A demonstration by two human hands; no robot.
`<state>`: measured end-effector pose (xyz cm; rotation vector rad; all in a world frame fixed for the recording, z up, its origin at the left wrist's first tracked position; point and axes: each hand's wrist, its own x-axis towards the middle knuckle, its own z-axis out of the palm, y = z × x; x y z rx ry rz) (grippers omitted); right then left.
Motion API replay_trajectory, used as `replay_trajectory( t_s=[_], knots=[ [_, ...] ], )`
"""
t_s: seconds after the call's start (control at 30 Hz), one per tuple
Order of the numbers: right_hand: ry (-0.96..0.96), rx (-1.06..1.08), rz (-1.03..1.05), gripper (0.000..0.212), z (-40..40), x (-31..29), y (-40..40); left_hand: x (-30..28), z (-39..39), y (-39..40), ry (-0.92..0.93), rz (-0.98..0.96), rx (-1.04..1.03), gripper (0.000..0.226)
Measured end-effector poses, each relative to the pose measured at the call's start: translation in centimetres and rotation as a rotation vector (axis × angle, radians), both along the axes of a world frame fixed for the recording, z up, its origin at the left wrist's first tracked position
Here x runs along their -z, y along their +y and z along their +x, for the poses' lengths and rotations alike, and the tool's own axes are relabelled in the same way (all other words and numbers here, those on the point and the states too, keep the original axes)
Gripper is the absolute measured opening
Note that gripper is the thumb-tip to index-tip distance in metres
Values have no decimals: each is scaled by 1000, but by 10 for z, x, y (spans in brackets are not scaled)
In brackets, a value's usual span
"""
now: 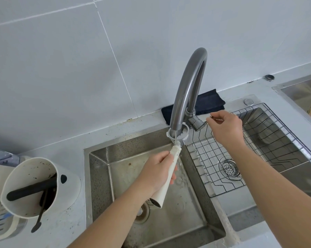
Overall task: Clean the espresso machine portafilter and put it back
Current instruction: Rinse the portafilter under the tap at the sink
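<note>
My left hand grips the white handle of the portafilter over the steel sink. Its round basket head sits right under the spout of the grey curved faucet, and a thin stream of water runs into it and spills down along the handle. My right hand is at the faucet's lever, fingers curled around its end.
A white knock box with a black bar and a black brush stands on the counter at the left. A wire rack lies across the right basin with its drain strainer. A dark folded cloth lies behind the faucet.
</note>
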<state>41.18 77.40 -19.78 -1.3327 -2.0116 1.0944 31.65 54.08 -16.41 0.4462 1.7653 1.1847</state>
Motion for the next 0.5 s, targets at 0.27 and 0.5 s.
replay_trajectory(
  t_s=[0.27, 0.5],
  knots=[
    [-4, 4, 1, 16, -1, 1, 0, -1, -10, -28, 64, -86, 156, 36],
    [-19, 4, -5, 19, -1, 1, 0, -9, -22, -42, 113, -172, 260, 34]
  ],
)
